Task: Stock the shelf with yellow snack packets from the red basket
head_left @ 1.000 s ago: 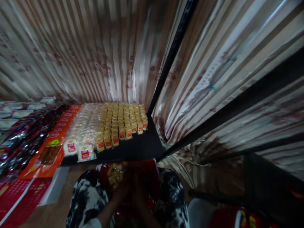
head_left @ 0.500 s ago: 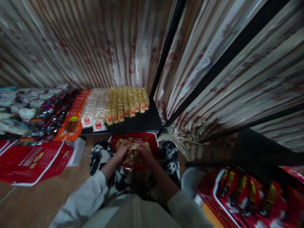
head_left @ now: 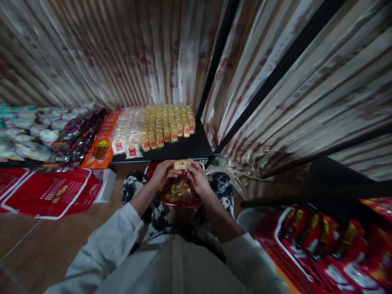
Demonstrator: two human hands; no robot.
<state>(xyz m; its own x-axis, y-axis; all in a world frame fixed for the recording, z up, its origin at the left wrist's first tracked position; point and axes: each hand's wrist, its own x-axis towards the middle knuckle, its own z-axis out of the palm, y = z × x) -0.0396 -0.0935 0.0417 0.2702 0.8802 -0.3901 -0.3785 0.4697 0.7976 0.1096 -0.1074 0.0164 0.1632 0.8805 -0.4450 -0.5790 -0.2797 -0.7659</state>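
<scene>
A small yellow wrapped snack packet [head_left: 181,164] is held level between both of my hands, just above a red basket [head_left: 183,203]. My left hand [head_left: 163,174] grips its left end, and my right hand [head_left: 198,176] pinches its right end. More yellow snack packets [head_left: 178,190] lie loose in the basket, which sits between my knees. Beyond it, rows of similar yellow packets [head_left: 167,126] stand on a black shelf [head_left: 162,154], with red labels on the front ones.
White packets [head_left: 125,134], orange bags [head_left: 99,152] and dark shiny packs [head_left: 73,139] line the shelf leftward. Red baskets [head_left: 76,192] stand below left. Red bags [head_left: 324,237] fill a basket at lower right. Black poles [head_left: 260,92] cross before a striped curtain [head_left: 122,53].
Both hands have risen from among the packets in the basket and now hold one packet up between them. The view has shifted slightly.
</scene>
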